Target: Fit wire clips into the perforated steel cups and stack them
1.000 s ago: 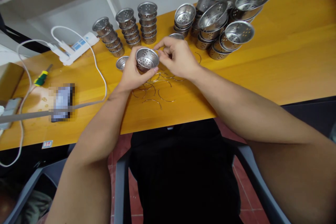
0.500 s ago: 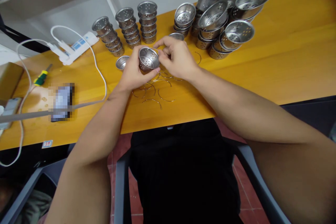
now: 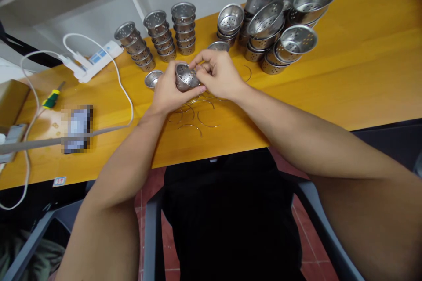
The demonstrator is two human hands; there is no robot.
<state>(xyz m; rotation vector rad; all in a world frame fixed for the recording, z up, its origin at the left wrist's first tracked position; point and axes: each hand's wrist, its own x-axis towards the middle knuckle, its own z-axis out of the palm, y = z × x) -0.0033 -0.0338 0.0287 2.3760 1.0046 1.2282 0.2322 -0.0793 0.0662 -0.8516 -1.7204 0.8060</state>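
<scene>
Right hand [image 3: 220, 74]: in the head view, its index finger and thumb have moved inward since half a second ago, from the right edge of the held cup [image 3: 186, 78] to over its mouth; they curl close to each other at the rim, and whether they pinch anything cannot be told.
Left hand [image 3: 165, 90]: fingers clamped on the held cup, round its left side, thumb along the near wall.
Held cup: metal, pierced with holes, between the fingers of both hands, tilted toward the person.
Curved wires [image 3: 190, 125]: loose on the worktop [image 3: 362, 52], on the near side of the fingers, some crossing.
Single wire [image 3: 251, 71]: apart from the others, right of the right fingers.
Small cup [image 3: 153, 79]: just left of the left fingers.
Half-hidden cup [image 3: 218, 46]: just beyond the right fingers, partly covered by that hand.
Left stacks [image 3: 161, 37]: three columns of nested cups, beyond the left fingers.
Cup cluster [image 3: 270, 24]: several stacks, some cups tilted, beyond and right of the right fingers.
Power strip [image 3: 99, 63]: well left of the left fingers, white plugs in it.
Screwdriver [image 3: 51, 99]: farther left, green-and-yellow handle.
</scene>
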